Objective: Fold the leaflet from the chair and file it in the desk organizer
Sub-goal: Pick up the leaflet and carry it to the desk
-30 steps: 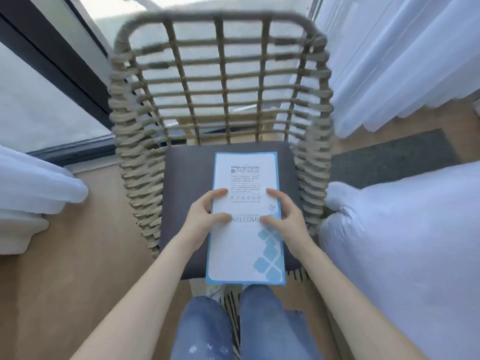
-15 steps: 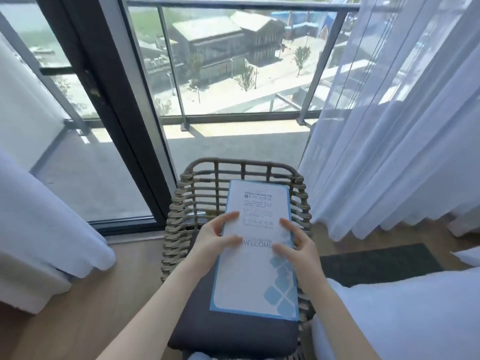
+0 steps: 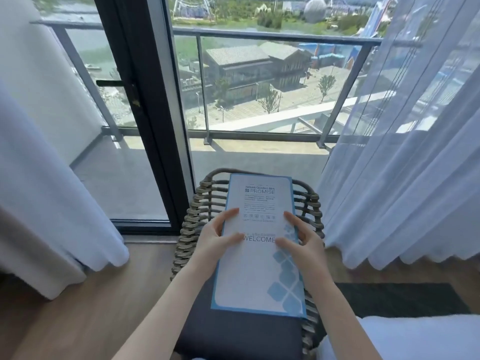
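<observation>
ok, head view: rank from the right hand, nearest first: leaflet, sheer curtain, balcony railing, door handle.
1. leaflet, held in the right hand
2. sheer curtain, to its right
3. door handle, up left
4. balcony railing, outside beyond the glass

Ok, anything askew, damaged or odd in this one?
Nothing stands out. The leaflet is flat and unfolded, held at its sides by the left hand and right hand above the chair. No creases or tears show. The organizer isn't in view.
</observation>
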A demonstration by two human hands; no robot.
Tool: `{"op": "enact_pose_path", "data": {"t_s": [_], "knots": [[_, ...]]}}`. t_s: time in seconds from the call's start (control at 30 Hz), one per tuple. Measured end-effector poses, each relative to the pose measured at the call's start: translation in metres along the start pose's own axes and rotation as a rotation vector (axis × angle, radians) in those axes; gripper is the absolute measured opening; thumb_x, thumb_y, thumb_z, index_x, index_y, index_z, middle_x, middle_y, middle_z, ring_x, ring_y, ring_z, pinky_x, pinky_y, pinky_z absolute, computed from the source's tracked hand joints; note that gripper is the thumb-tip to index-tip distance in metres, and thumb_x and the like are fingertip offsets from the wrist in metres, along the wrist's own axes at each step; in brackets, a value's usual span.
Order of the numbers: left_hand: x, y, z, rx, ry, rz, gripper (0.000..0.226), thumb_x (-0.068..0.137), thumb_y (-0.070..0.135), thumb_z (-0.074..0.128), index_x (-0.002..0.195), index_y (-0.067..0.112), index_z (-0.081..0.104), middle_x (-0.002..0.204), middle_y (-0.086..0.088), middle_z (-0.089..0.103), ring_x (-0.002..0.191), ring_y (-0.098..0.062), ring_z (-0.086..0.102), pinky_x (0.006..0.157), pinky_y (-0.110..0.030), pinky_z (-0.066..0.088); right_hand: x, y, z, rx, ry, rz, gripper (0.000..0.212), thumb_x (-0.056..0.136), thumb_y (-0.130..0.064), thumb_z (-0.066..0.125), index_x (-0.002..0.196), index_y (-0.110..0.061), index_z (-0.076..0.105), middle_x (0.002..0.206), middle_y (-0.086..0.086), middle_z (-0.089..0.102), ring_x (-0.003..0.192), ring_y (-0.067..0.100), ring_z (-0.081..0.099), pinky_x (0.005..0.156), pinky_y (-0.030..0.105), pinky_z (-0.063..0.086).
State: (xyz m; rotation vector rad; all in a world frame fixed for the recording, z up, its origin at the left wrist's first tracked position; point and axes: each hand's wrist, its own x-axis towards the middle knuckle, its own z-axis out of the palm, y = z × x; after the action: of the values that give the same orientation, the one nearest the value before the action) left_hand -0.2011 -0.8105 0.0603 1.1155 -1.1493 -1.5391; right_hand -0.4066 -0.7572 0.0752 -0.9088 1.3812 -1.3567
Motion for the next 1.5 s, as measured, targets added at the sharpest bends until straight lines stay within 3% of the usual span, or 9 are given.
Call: {"op": "enact_pose_path", "data": {"t_s": [0.13,0.27,0.43,0.6,0.77,0.97,1.2,1.37,1.5], "knots": [[-0.016,0.010,-0.027,-0.008,0.139,0.072,0.056,0.067,0.002,0.075,0.116,0.029,0.065,0.122,-0.004,0.069,0.103,-0.016,0.070,0.076,-0.027,0.057,0.010,-0.003,0.032,-0.045,-0.145,-0.028,0.063,0.076,0.012,0.073,0.124,-0.028,0.064,0.112,-0.007,0.072,0.090,0.003,0.073,0.067,0.017,0.057],[-0.050,0.024,-0.075,-0.031,0.336,0.134,0.052,0.069,0.005,0.072,0.114,0.030,0.066,0.117,0.000,0.072,0.108,-0.022,0.068,0.087,-0.040,0.057,0.015,-0.006,0.090,-0.066,-0.346,-0.055,0.066,0.075,0.008,0.075,0.121,-0.038,0.065,0.111,0.002,0.074,0.092,0.015,0.075,0.067,0.024,0.060],[-0.112,0.046,-0.139,-0.022,0.684,0.214,0.052,0.067,0.006,0.070,0.116,0.023,0.064,0.119,-0.008,0.071,0.111,-0.028,0.066,0.096,-0.048,0.052,0.002,-0.008,0.186,-0.049,-0.645,-0.041,0.070,0.076,0.007,0.076,0.124,-0.041,0.062,0.105,-0.005,0.077,0.088,0.017,0.076,0.064,0.027,0.060],[-0.196,0.055,-0.202,-0.013,1.019,0.271,0.048,0.066,0.006,0.070,0.105,0.033,0.069,0.105,0.000,0.076,0.098,-0.019,0.070,0.084,-0.036,0.057,-0.044,-0.002,0.293,-0.069,-0.941,-0.027,0.069,0.076,0.004,0.076,0.124,-0.043,0.063,0.105,-0.007,0.077,0.086,0.017,0.076,0.065,0.027,0.061],[-0.300,0.047,-0.256,-0.064,1.335,0.301,0.048,0.065,0.007,0.071,0.102,0.037,0.070,0.095,0.008,0.077,0.084,-0.011,0.070,0.073,-0.024,0.056,-0.125,0.017,0.394,-0.107,-1.244,0.013,0.068,0.078,0.008,0.071,0.128,-0.036,0.061,0.105,-0.001,0.078,0.085,0.020,0.074,0.074,0.040,0.063],[-0.433,0.030,-0.315,-0.107,1.622,0.349,0.048,0.065,0.006,0.070,0.102,0.037,0.071,0.096,0.009,0.077,0.086,-0.011,0.069,0.074,-0.023,0.055,-0.253,0.048,0.499,-0.153,-1.540,0.032,0.065,0.079,0.005,0.070,0.123,-0.042,0.061,0.099,-0.006,0.079,0.078,0.010,0.073,0.062,0.022,0.057],[-0.577,0.014,-0.358,-0.077,1.944,0.372,0.050,0.072,0.000,0.069,0.112,0.029,0.069,0.108,0.013,0.073,0.095,-0.002,0.068,0.072,-0.013,0.051,-0.407,0.076,0.587,-0.185,-1.856,0.016,0.064,0.081,0.003,0.069,0.130,-0.037,0.059,0.099,-0.001,0.078,0.080,0.020,0.073,0.070,0.036,0.063],[-0.650,-0.011,-0.386,-0.136,2.149,0.330,0.049,0.071,0.005,0.068,0.111,0.035,0.069,0.108,0.027,0.070,0.099,-0.003,0.068,0.079,-0.020,0.055,-0.496,0.105,0.640,-0.246,-2.043,0.049,0.063,0.081,0.004,0.069,0.130,-0.036,0.060,0.105,-0.001,0.078,0.089,0.019,0.075,0.068,0.027,0.061],[-0.697,-0.031,-0.418,-0.207,2.298,0.358,0.049,0.069,0.007,0.068,0.111,0.031,0.069,0.110,0.026,0.070,0.098,0.001,0.067,0.071,-0.016,0.053,-0.566,0.134,0.692,-0.292,-2.194,0.084,0.063,0.081,0.006,0.068,0.131,-0.032,0.059,0.111,0.002,0.076,0.100,0.025,0.073,0.086,0.043,0.060]]}}
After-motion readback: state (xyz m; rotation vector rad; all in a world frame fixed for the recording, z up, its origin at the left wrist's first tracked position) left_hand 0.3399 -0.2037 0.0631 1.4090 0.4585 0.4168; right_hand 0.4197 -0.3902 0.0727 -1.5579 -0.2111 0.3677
